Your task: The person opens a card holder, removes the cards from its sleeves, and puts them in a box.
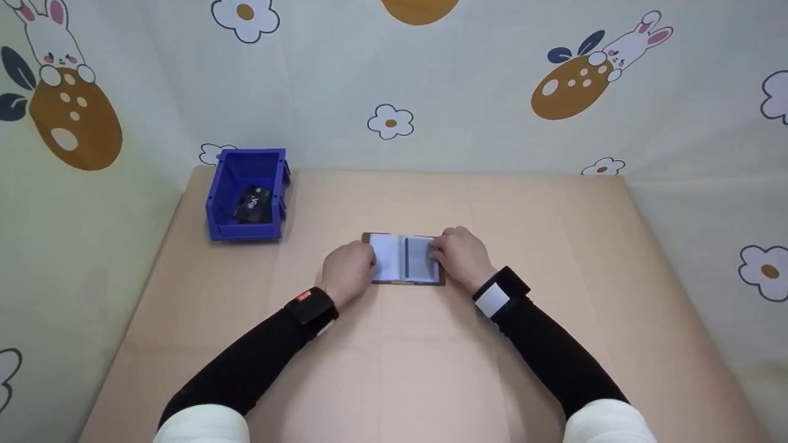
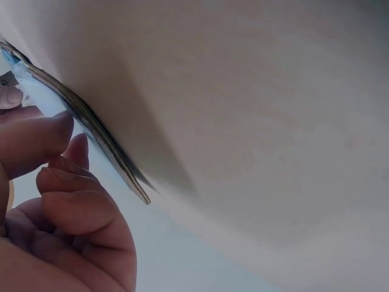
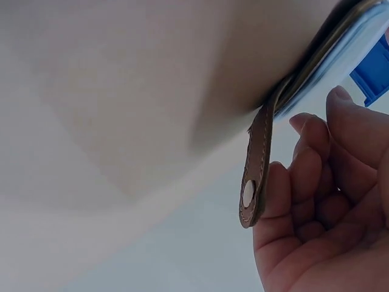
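A small brown card holder (image 1: 386,261) lies spread on the table with its clear plastic sleeves facing up. At its left edge, my left hand (image 1: 349,271) holds it with curled fingers; in the left wrist view the thumb (image 2: 51,137) touches the sleeve side. My right hand (image 1: 463,258) holds the opposite edge, fingertips on the right-hand sleeve. In the right wrist view, a brown strap (image 3: 258,158) with a metal snap sticks out from the cover beside the curled fingers (image 3: 304,176). Exactly how the fingertips grip the sleeves is partly hidden.
A blue plastic bin (image 1: 246,232) stands at the table's back left, with black cards (image 1: 254,204) marked "Vip" inside. Beige covering spreads over the table (image 1: 529,215). Printed cloth (image 1: 332,80) hangs behind and at both sides.
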